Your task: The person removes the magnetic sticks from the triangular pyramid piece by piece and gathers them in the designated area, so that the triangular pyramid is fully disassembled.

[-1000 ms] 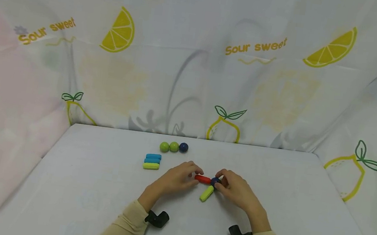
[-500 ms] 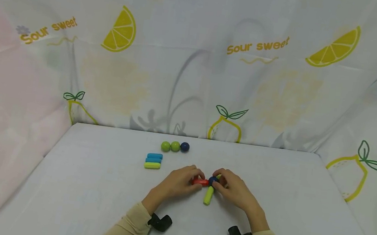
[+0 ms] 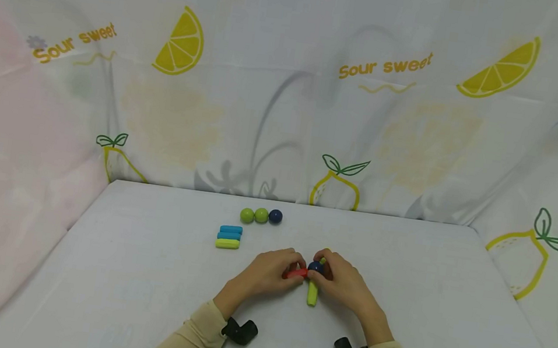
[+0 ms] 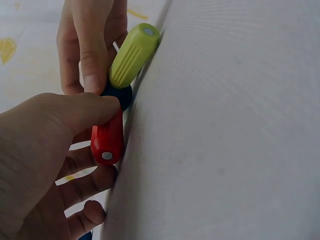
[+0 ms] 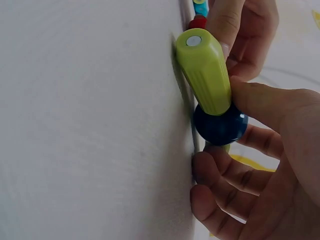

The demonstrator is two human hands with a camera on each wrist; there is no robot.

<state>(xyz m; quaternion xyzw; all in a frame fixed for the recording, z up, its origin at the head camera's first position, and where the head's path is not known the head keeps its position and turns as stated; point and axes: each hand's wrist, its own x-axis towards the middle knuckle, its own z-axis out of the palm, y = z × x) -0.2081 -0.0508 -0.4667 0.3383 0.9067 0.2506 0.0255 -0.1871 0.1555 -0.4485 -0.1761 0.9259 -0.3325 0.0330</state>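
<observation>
My left hand (image 3: 268,271) pinches a red magnetic stick (image 4: 107,139), whose end with a silver magnet faces the left wrist camera. A dark blue ball (image 5: 221,125) sits at the red stick's other end, and the left thumb tip overlaps it in the left wrist view. Gripping that ball between thumb and fingers is my right hand (image 3: 347,284). One yellow-green magnetic stick (image 3: 313,294) joins the ball on the near side and points toward the body. Behind the ball, a second yellow-green piece (image 3: 323,260) shows only in part, mostly covered by the right fingers.
Farther back on the white table (image 3: 139,273) lie two green balls (image 3: 254,215) and a dark blue ball (image 3: 276,216) in a row. Left of the hands, two blue sticks (image 3: 230,233) and a yellow-green stick (image 3: 227,243) lie side by side. A lemon-print cloth (image 3: 246,105) hangs behind.
The near yellow-green stick has swung from slanting left to pointing almost straight toward the body. The left fingers have closed round the red stick, which now tilts. The rear yellow-green piece has come into sight.
</observation>
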